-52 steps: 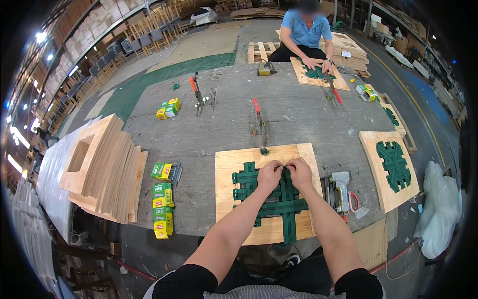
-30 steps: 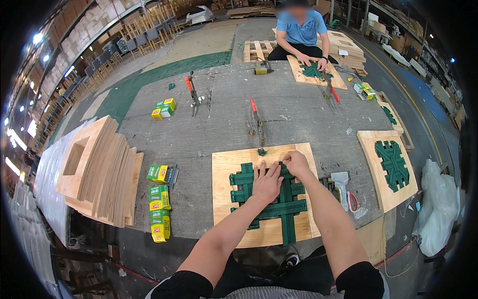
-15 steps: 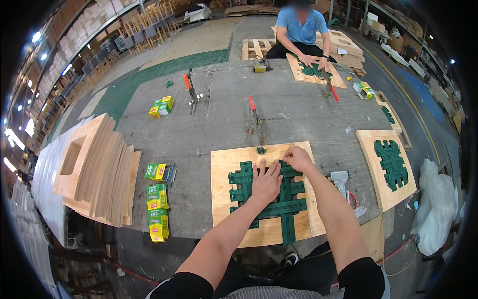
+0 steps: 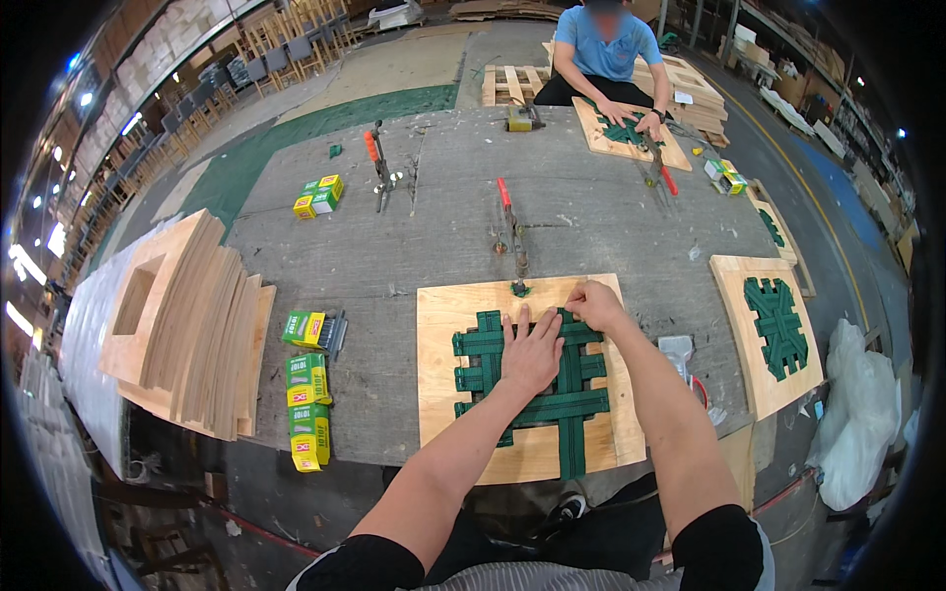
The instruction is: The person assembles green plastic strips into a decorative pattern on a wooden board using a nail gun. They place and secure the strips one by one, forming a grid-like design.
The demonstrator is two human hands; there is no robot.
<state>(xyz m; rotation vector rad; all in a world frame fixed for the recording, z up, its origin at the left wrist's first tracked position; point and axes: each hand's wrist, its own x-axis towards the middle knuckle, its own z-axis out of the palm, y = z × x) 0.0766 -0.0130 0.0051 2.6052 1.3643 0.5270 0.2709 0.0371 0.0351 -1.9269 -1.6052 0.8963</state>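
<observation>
A plywood panel (image 4: 621, 424) lies on the table before me, with dark green webbing straps (image 4: 572, 448) crossing over its cut-out. My left hand (image 4: 532, 357) rests flat on the straps, fingers stretched toward the panel's far edge. Beside it, my right hand (image 4: 594, 303) pinches the far end of a lengthwise green strap. At the far edge of the panel stands a toggle clamp (image 4: 514, 246) with a red handle, a scrap of green webbing under its tip. A white and grey tool (image 4: 676, 353), perhaps a staple gun, lies just right of the panel, partly behind my right forearm.
Green and yellow staple boxes (image 4: 307, 379) line the left, near stacked plywood panels (image 4: 177, 325). Another webbed panel (image 4: 774, 335) lies at the right. Across the table, a person (image 4: 609, 59) in blue works on a webbed panel (image 4: 631, 138). An orange-handled clamp (image 4: 378, 163) stands left of centre.
My hands stay on the strap at the panel's far edge, with only slight shifts. The whole view has moved a little. Across the table, the other person's hands have spread apart.
</observation>
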